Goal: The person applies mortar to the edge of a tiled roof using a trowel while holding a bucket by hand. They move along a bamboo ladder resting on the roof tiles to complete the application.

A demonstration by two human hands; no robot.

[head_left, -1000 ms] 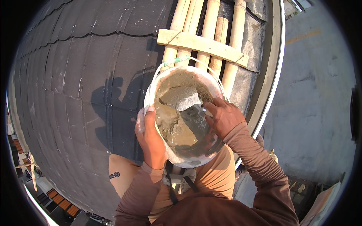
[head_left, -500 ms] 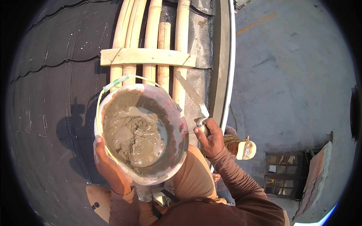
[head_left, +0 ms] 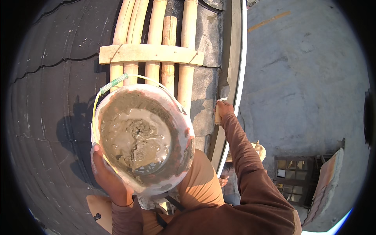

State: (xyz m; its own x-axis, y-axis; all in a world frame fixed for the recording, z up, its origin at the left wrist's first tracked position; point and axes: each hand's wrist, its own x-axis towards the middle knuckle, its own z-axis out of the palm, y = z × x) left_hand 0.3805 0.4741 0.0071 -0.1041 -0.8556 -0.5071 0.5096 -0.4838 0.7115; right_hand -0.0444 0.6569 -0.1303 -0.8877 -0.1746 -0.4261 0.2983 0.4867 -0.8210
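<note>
A white-rimmed bucket [head_left: 181, 147] leans against my leg, its inside streaked with cement. Wet grey mortar [head_left: 131, 137] fills much of it, and a cord handle [head_left: 113, 83] loops over its far side. My left hand [head_left: 111, 174] is closed on the bucket's near left rim, thumb up along the side. Off to the right, my right hand [head_left: 225, 109] grips a trowel [head_left: 217, 116] by its wooden handle. The blade points away from me over the cement-covered roof edge [head_left: 234, 43]; whether it touches the surface is hard to tell.
Bamboo poles [head_left: 155, 27] run up the dark tiled roof [head_left: 43, 102], crossed by a wooden slat [head_left: 150, 53]. Beyond the white edge strip [head_left: 242, 47] lies a much lower grey surface. Another person's cap [head_left: 259, 150] shows partly behind my right arm.
My right hand has reached forward and right, bringing the trowel from beside the bucket to the roof edge. In view, the bucket and my left hand have shifted slightly left.
</note>
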